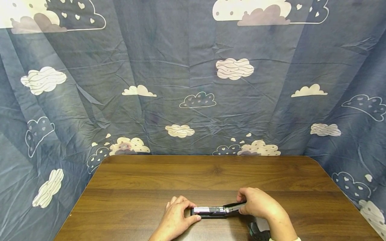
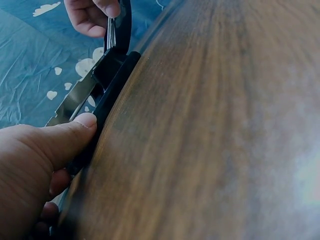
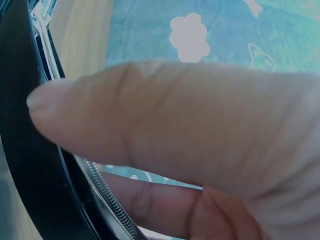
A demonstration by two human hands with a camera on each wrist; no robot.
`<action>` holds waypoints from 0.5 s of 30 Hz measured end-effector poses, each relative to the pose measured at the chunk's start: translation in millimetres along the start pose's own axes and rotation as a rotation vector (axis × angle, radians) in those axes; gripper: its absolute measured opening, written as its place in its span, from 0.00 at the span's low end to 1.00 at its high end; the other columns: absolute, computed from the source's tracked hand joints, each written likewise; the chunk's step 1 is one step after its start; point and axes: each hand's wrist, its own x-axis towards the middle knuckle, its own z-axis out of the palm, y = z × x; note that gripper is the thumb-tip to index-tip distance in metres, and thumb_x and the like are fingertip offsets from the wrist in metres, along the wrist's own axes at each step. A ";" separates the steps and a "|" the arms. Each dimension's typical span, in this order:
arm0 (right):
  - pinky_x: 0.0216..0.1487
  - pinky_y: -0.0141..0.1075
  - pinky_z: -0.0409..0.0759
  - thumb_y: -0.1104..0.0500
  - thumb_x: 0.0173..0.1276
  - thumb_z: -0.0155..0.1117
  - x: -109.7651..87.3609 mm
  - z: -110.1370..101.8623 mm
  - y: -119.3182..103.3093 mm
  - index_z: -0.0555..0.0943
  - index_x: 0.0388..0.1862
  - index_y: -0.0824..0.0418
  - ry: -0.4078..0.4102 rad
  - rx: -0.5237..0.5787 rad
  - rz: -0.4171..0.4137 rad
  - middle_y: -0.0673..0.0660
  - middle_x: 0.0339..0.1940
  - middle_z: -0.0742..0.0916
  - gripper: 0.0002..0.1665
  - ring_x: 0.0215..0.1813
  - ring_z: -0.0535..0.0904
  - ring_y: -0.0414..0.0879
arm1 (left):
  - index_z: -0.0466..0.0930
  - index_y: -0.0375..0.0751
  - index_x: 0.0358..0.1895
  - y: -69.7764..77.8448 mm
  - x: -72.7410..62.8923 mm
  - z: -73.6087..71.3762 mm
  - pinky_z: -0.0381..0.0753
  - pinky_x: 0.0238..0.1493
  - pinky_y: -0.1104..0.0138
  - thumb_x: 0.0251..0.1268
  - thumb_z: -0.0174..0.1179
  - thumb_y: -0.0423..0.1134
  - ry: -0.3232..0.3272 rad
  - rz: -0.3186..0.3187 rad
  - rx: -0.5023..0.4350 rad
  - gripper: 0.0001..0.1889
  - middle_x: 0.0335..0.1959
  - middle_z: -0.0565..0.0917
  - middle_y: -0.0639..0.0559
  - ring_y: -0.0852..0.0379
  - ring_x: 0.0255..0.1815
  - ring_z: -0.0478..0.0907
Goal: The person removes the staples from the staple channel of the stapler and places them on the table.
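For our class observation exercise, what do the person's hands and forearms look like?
The left hand and right hand are bare, with no gloves or rings showing. A pale cuff peeks in at the right forearm; no sleeve shows on the left. A black item with a greenish patch sits beside that forearm, possibly worn.

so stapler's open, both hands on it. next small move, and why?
Probably swing the stapler lid over toward the base with the right hand: the lid is folded open, that hand pinches it, and the left hand grips the base's opposite end, which should steady it.
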 end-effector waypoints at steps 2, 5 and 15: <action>0.36 0.37 0.71 0.64 0.39 0.80 0.5 0.5 -1.5 0.79 0.28 0.52 0.005 -0.006 0.008 0.46 0.25 0.82 0.19 0.31 0.72 0.40 | 0.87 0.60 0.40 -0.1 -0.1 0.1 0.66 0.45 0.64 0.50 0.76 0.58 0.003 0.000 0.000 0.15 0.38 0.80 0.69 0.67 0.41 0.69; 0.37 0.39 0.72 0.64 0.39 0.80 1.4 0.7 -3.9 0.79 0.28 0.52 0.011 -0.014 0.022 0.46 0.26 0.83 0.19 0.31 0.73 0.41 | 0.88 0.60 0.40 -0.3 -0.1 0.4 0.67 0.45 0.64 0.49 0.76 0.57 0.008 0.000 0.006 0.15 0.38 0.80 0.69 0.67 0.41 0.69; 0.36 0.35 0.73 0.61 0.49 0.76 4.9 1.6 -7.5 0.80 0.32 0.53 0.020 0.009 -0.025 0.43 0.26 0.83 0.14 0.32 0.75 0.37 | 0.88 0.60 0.40 -0.4 0.6 0.8 0.67 0.46 0.63 0.50 0.76 0.57 0.009 0.000 0.006 0.15 0.37 0.79 0.69 0.67 0.41 0.69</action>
